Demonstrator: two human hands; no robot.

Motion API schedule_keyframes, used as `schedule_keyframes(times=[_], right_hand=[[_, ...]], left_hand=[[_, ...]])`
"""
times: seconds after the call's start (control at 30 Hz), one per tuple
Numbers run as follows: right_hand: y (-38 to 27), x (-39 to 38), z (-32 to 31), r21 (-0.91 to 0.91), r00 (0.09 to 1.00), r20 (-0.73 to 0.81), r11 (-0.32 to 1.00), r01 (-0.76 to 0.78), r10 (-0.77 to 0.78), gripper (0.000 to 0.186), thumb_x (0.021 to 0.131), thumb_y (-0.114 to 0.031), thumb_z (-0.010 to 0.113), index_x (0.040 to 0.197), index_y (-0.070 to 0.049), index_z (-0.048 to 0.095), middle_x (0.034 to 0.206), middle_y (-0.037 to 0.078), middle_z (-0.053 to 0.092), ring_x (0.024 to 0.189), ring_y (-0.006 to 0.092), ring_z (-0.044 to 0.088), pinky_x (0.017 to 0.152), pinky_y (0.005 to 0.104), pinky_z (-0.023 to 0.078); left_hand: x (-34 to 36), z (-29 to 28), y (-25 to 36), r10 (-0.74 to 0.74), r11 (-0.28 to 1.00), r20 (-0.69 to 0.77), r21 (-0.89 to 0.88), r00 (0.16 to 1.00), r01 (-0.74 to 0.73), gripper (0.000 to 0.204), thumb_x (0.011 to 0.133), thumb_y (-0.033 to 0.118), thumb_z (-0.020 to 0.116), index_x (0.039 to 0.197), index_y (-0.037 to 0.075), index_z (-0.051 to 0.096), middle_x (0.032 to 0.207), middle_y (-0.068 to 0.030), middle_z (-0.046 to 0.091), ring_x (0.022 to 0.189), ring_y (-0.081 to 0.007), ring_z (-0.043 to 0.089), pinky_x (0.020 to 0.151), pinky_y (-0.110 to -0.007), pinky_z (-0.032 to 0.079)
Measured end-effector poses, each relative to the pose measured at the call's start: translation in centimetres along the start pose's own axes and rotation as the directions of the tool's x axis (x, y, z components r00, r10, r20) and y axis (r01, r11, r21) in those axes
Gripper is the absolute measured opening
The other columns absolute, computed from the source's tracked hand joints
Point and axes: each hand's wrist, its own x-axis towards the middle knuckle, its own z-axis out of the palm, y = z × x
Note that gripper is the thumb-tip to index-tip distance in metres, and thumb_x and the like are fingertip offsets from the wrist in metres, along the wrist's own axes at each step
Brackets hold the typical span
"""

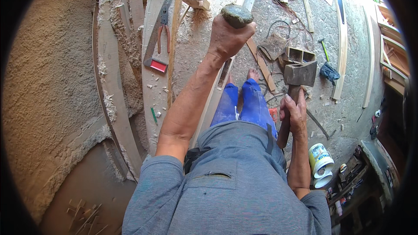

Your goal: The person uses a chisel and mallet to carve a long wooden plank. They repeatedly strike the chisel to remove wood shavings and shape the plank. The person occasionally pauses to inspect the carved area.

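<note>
My left hand (227, 37) is closed around the shaft of a chisel whose worn, rounded handle top (236, 15) sticks up above my fist. The chisel stands on a long pale wooden plank (213, 100) that runs away between my bare feet. My right hand (294, 113) grips the wooden handle of a hatchet, its heavy dark metal head (300, 74) raised to the right of the chisel, apart from it. My legs in blue trousers (244, 104) straddle the plank.
To the left lie curved wooden boards (109, 82) and a flat plank (159, 52) bearing a try square, red-handled pliers (164, 30) and a green pencil. Sawdust heaps cover the floor on the left. A small hammer (324, 48), cables, wood offcuts and a white can (320, 156) lie to the right.
</note>
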Motion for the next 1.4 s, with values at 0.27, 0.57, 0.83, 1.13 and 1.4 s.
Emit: schedule_keyframes(times=[0.27,0.57,0.83,1.13,1.4], right_hand=[[-0.9,0.8,1.1,-0.233,0.995,0.091,0.971,0.055,-0.035,0.046,0.092,-0.011,0.072,0.131,-0.002,0.049,0.097,0.01,0.065,0.068,0.0148,0.067,0.059,0.0298,0.054],[-7.9,5.8,2.7,-0.688,0.873,0.263,0.554,0.468,-0.411,0.051,0.091,-0.016,0.072,0.132,0.0,0.048,0.102,0.025,0.071,0.089,0.0355,0.074,0.081,0.0427,0.057],[-16.4,13.3,3.9,-0.78,0.82,0.275,0.382,0.495,-0.501,0.04,0.097,-0.019,0.062,0.13,-0.003,0.047,0.105,0.023,0.071,0.093,0.0317,0.073,0.079,0.0461,0.061],[-20.5,15.1,3.5,-0.759,0.864,0.317,0.441,0.479,-0.392,0.035,0.092,-0.015,0.06,0.124,-0.001,0.051,0.085,0.013,0.066,0.072,0.0176,0.065,0.063,0.0334,0.058],[-15.1,14.3,4.4,-0.854,0.858,0.507,0.09,0.513,-0.082,0.041,0.086,-0.013,0.059,0.123,0.002,0.05,0.099,0.023,0.068,0.095,0.034,0.07,0.082,0.0464,0.056]], left_hand=[[-1.7,1.5,-3.8,-0.105,0.994,-0.042,0.028,0.994,0.107,0.011,0.084,0.013,0.076,0.081,0.003,0.072,0.069,0.0019,0.067,0.068,-0.0066,0.062,0.063,-0.028,0.052],[-0.3,2.5,-6.7,-0.224,0.974,0.024,0.031,0.974,0.224,0.01,0.077,0.015,0.071,0.08,0.006,0.073,0.069,-0.0067,0.071,0.064,-0.0127,0.068,0.062,-0.032,0.055],[-0.3,3.4,-6.1,-0.179,0.972,0.015,0.155,0.984,0.175,0.012,0.077,0.017,0.071,0.083,0.007,0.073,0.073,-0.0073,0.073,0.069,-0.0164,0.071,0.066,-0.033,0.057],[-1.8,3.9,-7.9,-0.289,0.946,-0.074,0.129,0.954,0.296,0.014,0.08,0.019,0.074,0.084,0.005,0.071,0.073,-0.0004,0.07,0.071,-0.0086,0.064,0.067,-0.03,0.054],[-1.8,3.0,-5.5,-0.442,0.883,0.008,0.176,0.897,0.434,0.02,0.08,0.02,0.073,0.094,0.005,0.074,0.083,-0.0066,0.075,0.074,-0.0163,0.071,0.07,-0.033,0.058]])
